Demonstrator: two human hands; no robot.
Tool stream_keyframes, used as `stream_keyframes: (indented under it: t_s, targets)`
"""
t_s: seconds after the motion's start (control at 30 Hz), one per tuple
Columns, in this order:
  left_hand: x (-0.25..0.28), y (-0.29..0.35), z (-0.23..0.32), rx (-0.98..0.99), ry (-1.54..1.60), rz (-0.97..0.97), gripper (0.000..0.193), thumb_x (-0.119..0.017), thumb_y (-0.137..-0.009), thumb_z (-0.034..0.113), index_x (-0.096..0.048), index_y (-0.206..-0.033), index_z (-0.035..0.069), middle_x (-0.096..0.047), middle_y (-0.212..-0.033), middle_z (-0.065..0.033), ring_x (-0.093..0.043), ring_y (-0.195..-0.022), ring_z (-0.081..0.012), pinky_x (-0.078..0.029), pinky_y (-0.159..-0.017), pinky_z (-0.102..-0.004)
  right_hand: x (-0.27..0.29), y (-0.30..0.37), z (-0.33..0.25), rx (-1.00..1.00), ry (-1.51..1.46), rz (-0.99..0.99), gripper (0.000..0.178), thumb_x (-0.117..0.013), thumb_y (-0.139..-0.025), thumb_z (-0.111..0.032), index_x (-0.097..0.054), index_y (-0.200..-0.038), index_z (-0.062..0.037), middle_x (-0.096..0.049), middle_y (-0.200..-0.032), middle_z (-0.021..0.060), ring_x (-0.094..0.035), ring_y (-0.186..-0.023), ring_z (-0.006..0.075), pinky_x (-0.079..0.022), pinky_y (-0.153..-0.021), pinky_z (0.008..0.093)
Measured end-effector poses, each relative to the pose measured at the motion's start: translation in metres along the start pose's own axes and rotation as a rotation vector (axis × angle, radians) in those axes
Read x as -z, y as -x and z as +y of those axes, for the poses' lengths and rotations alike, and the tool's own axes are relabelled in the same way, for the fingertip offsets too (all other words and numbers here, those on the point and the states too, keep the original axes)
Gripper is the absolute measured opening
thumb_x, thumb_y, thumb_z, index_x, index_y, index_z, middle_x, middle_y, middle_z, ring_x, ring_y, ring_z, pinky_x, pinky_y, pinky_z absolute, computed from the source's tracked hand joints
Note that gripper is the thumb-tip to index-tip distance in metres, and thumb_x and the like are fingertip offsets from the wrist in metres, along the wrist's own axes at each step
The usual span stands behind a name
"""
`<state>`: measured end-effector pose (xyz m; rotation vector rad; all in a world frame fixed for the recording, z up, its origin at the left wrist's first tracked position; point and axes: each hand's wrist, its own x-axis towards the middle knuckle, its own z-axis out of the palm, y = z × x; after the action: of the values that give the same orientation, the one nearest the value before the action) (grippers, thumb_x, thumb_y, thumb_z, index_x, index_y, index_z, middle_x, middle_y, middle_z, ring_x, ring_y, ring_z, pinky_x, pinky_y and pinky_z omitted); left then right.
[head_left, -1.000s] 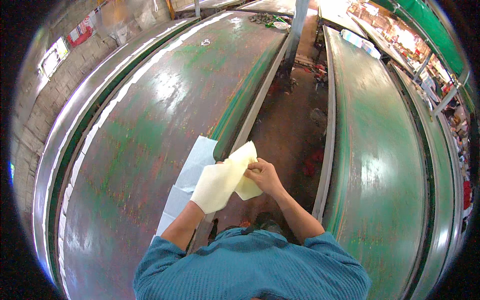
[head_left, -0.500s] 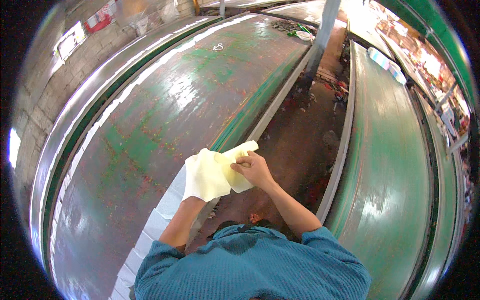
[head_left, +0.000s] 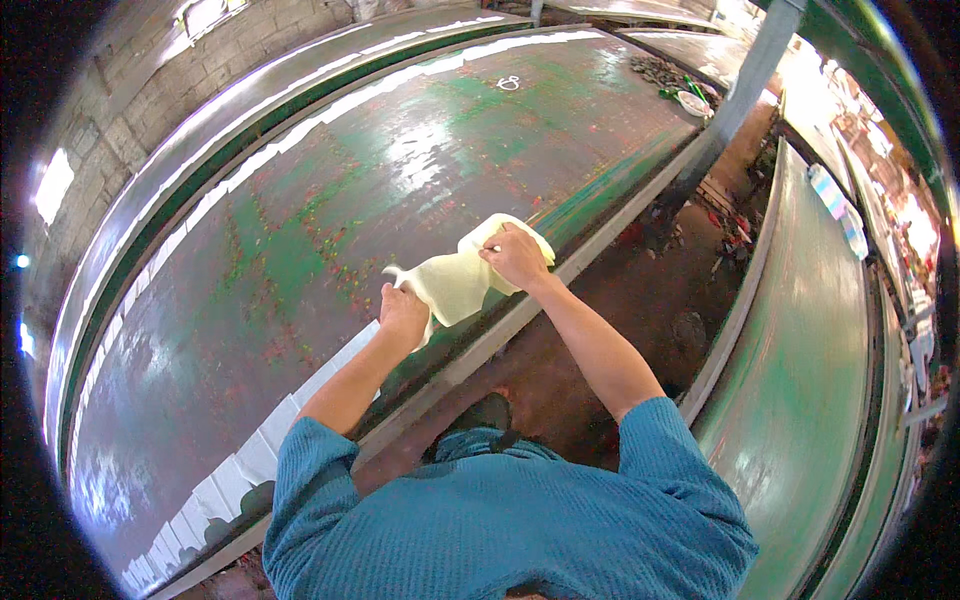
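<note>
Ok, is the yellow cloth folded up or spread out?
Partly spread: the yellow cloth extends from the left hand to the right hand, an edge curling by the left. Folds underneath: cannot tell.

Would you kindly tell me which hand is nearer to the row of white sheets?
Left: the left hand is just beyond the far end of the row of white sheets; the right hand is farther off, ahead and to the right.

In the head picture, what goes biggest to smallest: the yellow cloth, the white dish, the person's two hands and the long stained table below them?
1. Long stained table
2. Yellow cloth
3. Left hand and right hand: too alike to rank
4. White dish, though it's farther from the camera
</note>
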<state>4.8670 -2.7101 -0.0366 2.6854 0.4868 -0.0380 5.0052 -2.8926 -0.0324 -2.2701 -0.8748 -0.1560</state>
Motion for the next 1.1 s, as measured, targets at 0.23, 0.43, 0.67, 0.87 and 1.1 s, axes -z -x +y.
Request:
stream_keyframes:
  t_s: [0.23,0.43,0.67,0.87,1.1]
  targets:
    - [-0.012,-0.034,-0.033,-0.232,0.464,0.162,0.035,-0.06,-0.078,-0.004,-0.061,-0.113,-0.002,-0.056,-0.099,-0.0093,-0.057,-0.084,-0.023,-0.046,-0.074,-0.03,-0.015,-0.038,0.05,-0.016,0.043,-0.074,0.018,-0.071,-0.077,-0.023,-0.075,-0.084,-0.0076,-0.06,-0.087,0.0151,-0.062,-0.083,0.0331,-0.049,-0.073,0.0423]
    - [0.018,-0.03,-0.014,-0.173,1.252,0.186,0.051,-0.055,-0.074,-0.013,-0.058,-0.123,-0.002,-0.051,-0.113,-0.005,-0.053,-0.107,-0.0164,-0.04,-0.092,-0.0252,0.006,-0.095,0.083,0.061,0.04,-0.175,0.022,-0.071,-0.074,-0.027,-0.075,-0.082,-0.0071,-0.063,-0.084,0.017,-0.063,-0.084,0.0339,-0.049,-0.076,0.0435]
    - [-0.015,-0.05,-0.057,-0.01,1.457,0.25,0.055,-0.055,-0.065,-0.005,-0.059,-0.12,-0.002,-0.058,-0.104,-0.0065,-0.059,-0.098,-0.0211,-0.048,-0.084,-0.0307,0.034,-0.151,0.124,0.058,0.127,-0.393,0.021,-0.069,-0.073,-0.027,-0.075,-0.079,-0.0082,-0.066,-0.088,0.0169,-0.064,-0.088,0.0334,-0.051,-0.079,0.0426]
    - [-0.053,-0.056,-0.082,0.471,0.047,-0.259,0.052,-0.069,-0.076,0.013,-0.053,-0.125,0.005,-0.048,-0.129,-0.0193,-0.049,-0.12,-0.0384,-0.04,-0.102,-0.0474,0.05,-0.169,0.17,-0.001,0.296,-0.394,0.016,-0.07,-0.074,-0.025,-0.074,-0.077,-0.0099,-0.064,-0.089,0.0163,-0.064,-0.087,0.0325,-0.052,-0.079,0.0435]
    - [-0.031,-0.118,-0.022,0.229,-0.105,0.134,0.052,-0.071,-0.078,0.021,-0.053,-0.125,0.004,-0.046,-0.132,-0.0191,-0.049,-0.118,-0.037,-0.041,-0.096,-0.0496,0.082,-0.188,0.217,-0.167,0.26,-0.509,0.023,-0.077,-0.069,-0.029,-0.074,-0.078,-0.0089,-0.068,-0.087,0.016,-0.066,-0.086,0.0318,-0.053,-0.076,0.0403]
